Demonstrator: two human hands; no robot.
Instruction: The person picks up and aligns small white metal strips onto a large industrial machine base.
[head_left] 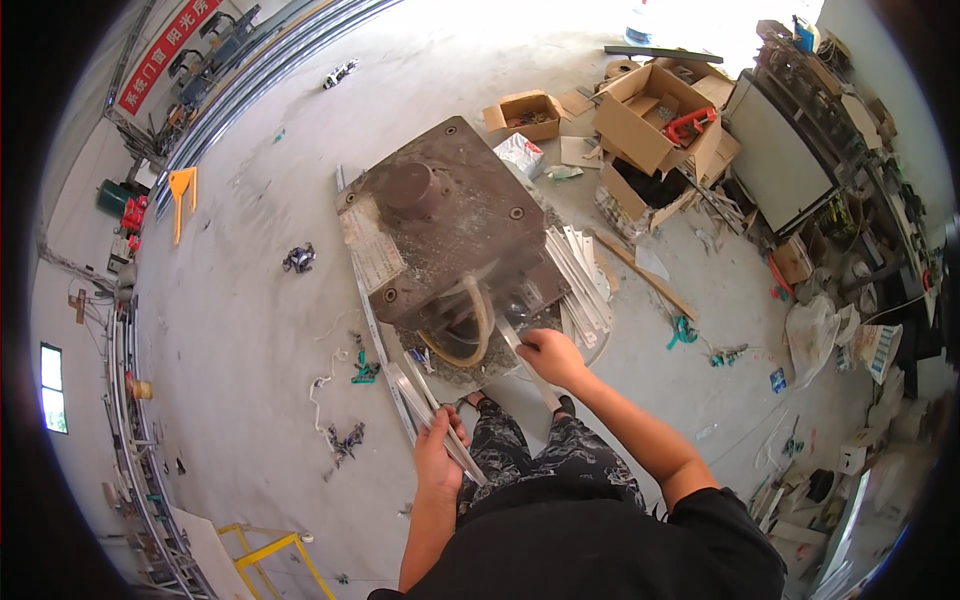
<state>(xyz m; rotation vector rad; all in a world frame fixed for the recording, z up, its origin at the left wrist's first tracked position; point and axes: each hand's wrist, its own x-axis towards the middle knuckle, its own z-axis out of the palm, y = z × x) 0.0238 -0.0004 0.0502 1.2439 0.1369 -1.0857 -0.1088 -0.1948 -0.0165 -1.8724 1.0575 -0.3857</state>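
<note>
My left hand (440, 452) is closed around a small bunch of silvery metal strips (415, 393), slanting up and away to the left. My right hand (552, 357) pinches one more flat metal strip (508, 332), its far end up against the dark brown machine (455, 225). That end is partly hidden by a clear plate on the machine's near side. The machine has a round knob on top and a yellowish hose (484, 325) looping at its near side. To the right of it lies a pile of pale metal strips (580, 280).
Open cardboard boxes (640, 115) stand at the back right, one holding a red tool. A wooden stick (645, 272) lies right of the strip pile. Green and dark scraps (365, 370) litter the floor. An orange tool-like piece (180, 195) is far left, a yellow frame (268, 550) near left.
</note>
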